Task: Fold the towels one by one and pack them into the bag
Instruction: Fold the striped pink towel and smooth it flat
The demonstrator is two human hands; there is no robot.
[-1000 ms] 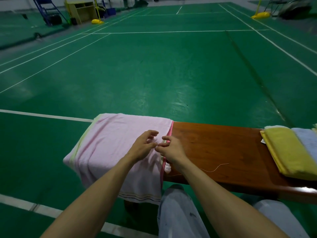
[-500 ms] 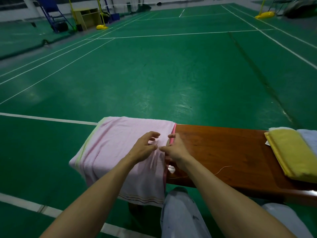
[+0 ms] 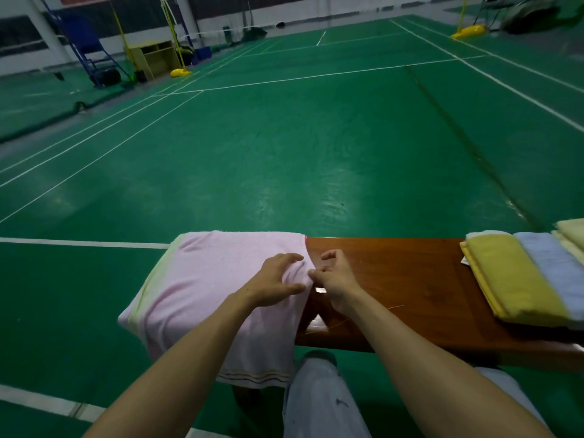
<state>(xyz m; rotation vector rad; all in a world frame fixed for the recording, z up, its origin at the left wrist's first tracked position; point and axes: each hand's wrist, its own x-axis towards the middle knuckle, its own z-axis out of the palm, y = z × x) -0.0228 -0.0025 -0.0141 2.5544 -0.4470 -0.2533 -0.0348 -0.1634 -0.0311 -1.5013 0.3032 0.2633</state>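
Pink towel (image 3: 205, 279) lies draped over the left end of the wooden bench (image 3: 410, 295), its striped hem hanging off the near side. Left hand (image 3: 271, 282) rests spread on the cloth near its right edge, fingers arched, gripping nothing that I can see. Right hand (image 3: 338, 279) looks to pinch that edge between thumb and forefinger, other fingers curled. Step, as I judge it: taking hold for a fold. Next move wants the edge lifted clear and carried across leftward, corners kept matched. Yellow towel (image 3: 505, 279) and blue towel (image 3: 550, 267) sit stacked far right, well apart, cut off by the frame. No bag in view. Small white thing beneath the right hand: cannot make out.
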